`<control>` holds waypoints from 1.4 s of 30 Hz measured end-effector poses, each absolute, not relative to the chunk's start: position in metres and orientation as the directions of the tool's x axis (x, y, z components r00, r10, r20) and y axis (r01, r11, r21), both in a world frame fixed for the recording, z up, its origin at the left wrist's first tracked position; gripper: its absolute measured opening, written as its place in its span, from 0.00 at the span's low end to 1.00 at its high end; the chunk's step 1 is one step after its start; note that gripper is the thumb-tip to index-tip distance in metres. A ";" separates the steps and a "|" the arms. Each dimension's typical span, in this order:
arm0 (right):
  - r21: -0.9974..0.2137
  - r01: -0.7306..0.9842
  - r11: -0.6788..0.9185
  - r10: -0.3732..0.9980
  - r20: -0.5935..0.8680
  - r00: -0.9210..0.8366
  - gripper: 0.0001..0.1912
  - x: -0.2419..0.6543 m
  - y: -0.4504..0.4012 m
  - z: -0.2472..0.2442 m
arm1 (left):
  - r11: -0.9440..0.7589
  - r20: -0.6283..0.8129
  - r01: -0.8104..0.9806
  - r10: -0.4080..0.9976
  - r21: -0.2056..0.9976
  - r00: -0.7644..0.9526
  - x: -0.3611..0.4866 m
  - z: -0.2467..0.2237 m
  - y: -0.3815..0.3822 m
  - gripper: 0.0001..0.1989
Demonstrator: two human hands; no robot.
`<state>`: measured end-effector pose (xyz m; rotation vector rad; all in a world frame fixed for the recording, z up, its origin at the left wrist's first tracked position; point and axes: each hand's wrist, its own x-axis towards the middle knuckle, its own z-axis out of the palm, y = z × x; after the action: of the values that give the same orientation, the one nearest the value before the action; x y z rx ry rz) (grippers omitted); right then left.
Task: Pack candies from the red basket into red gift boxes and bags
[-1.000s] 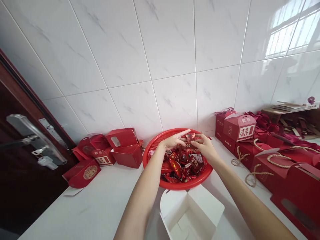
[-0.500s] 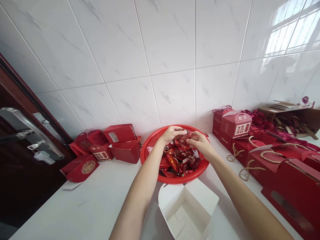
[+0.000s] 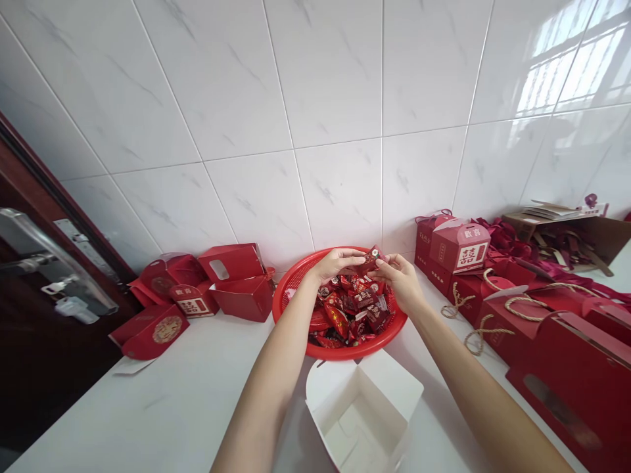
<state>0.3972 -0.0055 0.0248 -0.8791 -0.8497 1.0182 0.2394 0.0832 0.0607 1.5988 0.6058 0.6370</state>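
While we hold one dark red wrapped packet (image 3: 371,260) above the far side of the red basket (image 3: 340,353), its contents lie directly below it. Our left hand (image 3: 334,264) pinches the packet's left end at the fingertips; our right hand (image 3: 401,282) pinches its right end between thumb and fingers. We cannot tell how firmly either grip is set.

The basket carries a loose heap of shiny red packets (image 3: 338,320). On the near side of it, an open white-lined box (image 3: 389,380) stands on the white surface (image 3: 207,387), flaps spread and no packet visible inside.

We note these hazards. If either fingertip grip slips on the smooth wrapper, the packet can drop back into the heap and be hard to pick out. If we pull the two ends apart, the wrapper may tear. If we draw our forearms back low, a wrist may catch the basket's rim or a box flap and shift either one. If our right elbow swings wide, it may disturb the red boxes (image 3: 566,381) at right.
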 end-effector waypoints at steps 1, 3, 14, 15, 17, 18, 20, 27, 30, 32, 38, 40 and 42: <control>-0.897 -0.346 0.276 0.938 0.172 0.302 0.25 0.397 -0.005 0.025 | -0.091 0.041 0.033 0.704 0.995 0.709 0.239 0.060 0.084 0.23; -0.891 -0.356 0.282 0.935 0.172 0.310 0.25 0.397 -0.004 0.024 | -0.068 0.025 0.032 0.710 0.997 0.704 0.238 0.059 0.086 0.24; -0.878 -0.360 0.315 0.923 0.196 0.331 0.24 0.397 -0.002 0.023 | -0.098 0.067 0.009 0.741 0.995 0.668 0.237 0.056 0.090 0.19; -0.874 -0.354 0.332 0.917 0.212 0.338 0.24 0.398 -0.002 0.023 | -0.103 0.060 0.023 0.730 0.994 0.681 0.237 0.056 0.091 0.18; -0.867 -0.346 0.358 0.912 0.244 0.330 0.23 0.398 -0.002 0.022 | -0.123 0.052 0.052 0.717 0.991 0.695 0.236 0.056 0.091 0.18; -0.861 -0.351 0.367 0.911 0.258 0.322 0.23 0.399 -0.001 0.021 | -0.132 0.051 0.062 0.713 0.989 0.699 0.236 0.056 0.091 0.18; -0.845 -0.370 0.385 0.907 0.273 0.319 0.22 0.399 0.000 0.020 | -0.141 0.053 0.067 0.707 0.988 0.705 0.236 0.056 0.090 0.19; -0.834 -0.352 0.426 0.874 0.278 0.399 0.20 0.400 0.005 0.016 | -0.115 0.034 0.064 0.691 0.991 0.722 0.239 0.056 0.088 0.21; -0.826 -0.343 0.447 0.864 0.298 0.406 0.20 0.402 0.008 0.013 | -0.095 0.022 0.063 0.705 0.993 0.708 0.242 0.054 0.088 0.19; -0.818 -0.349 0.457 0.860 0.306 0.409 0.20 0.403 0.009 0.012 | -0.083 0.010 0.074 0.729 0.994 0.684 0.244 0.053 0.089 0.17; -0.811 -0.240 0.533 0.794 0.381 0.474 0.15 0.403 0.007 0.014 | 0.117 -0.233 0.233 0.790 0.965 0.568 0.241 0.050 0.091 0.25; -0.833 -0.146 0.534 0.798 0.439 0.413 0.12 0.402 0.004 0.015 | 0.176 -0.277 0.224 0.757 0.959 0.592 0.241 0.052 0.089 0.26; -0.859 -0.070 0.507 0.835 0.469 0.286 0.09 0.401 0.000 0.017 | 0.142 -0.219 0.169 0.738 0.975 0.638 0.241 0.053 0.087 0.20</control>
<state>0.4014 0.0004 0.0168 -0.8429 -1.1203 0.7121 0.2414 0.0870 0.0531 1.3992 0.8296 0.4865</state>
